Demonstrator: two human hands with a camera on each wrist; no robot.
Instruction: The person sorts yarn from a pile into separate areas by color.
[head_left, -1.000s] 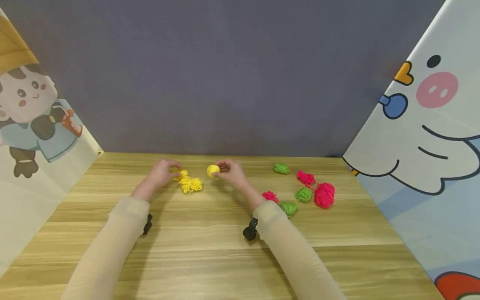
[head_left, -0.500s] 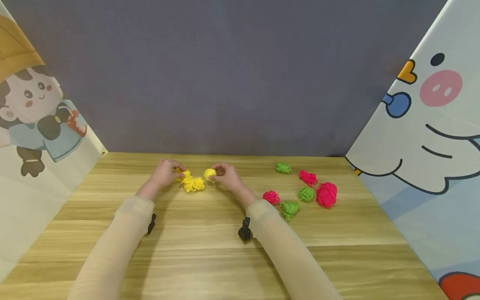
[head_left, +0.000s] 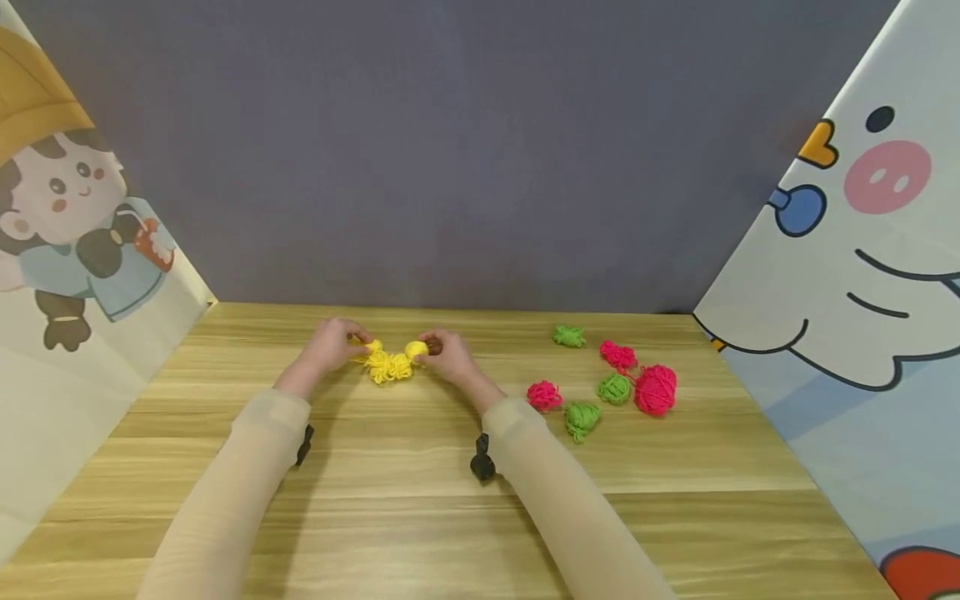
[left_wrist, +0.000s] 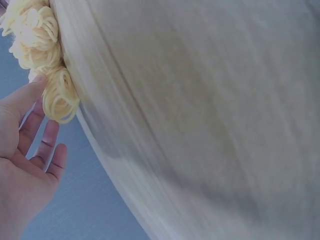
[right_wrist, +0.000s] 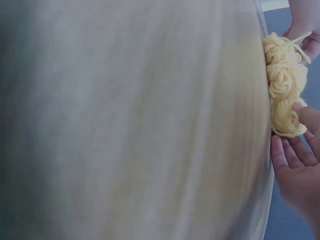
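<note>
Several small yellow yarn balls lie bunched left of the table's middle in the head view. My left hand [head_left: 328, 344] pinches the leftmost yellow yarn ball [head_left: 374, 345] from its outer side, its other fingers spread loosely in the left wrist view. From the right, my right hand [head_left: 451, 358] holds another yellow yarn ball [head_left: 416, 349] between thumb and fingers, right up against the bunch. Between the hands sits the looped yellow yarn [head_left: 388, 367], its strands loose and frilly. The right wrist view shows the thumb on top of the held yarn [right_wrist: 286, 119].
On the right of the wooden table [head_left: 390, 500] lie green yarn balls [head_left: 614, 389], small pink ones [head_left: 544, 396] and a larger pink ball [head_left: 656, 390]. A grey panel [head_left: 450, 167] stands behind, with printed cartoon panels on both sides.
My right hand has moved left with its yellow yarn ball, bringing it up against the bunch. The left hand has stayed at the leftmost ball. The view has shifted slightly.
</note>
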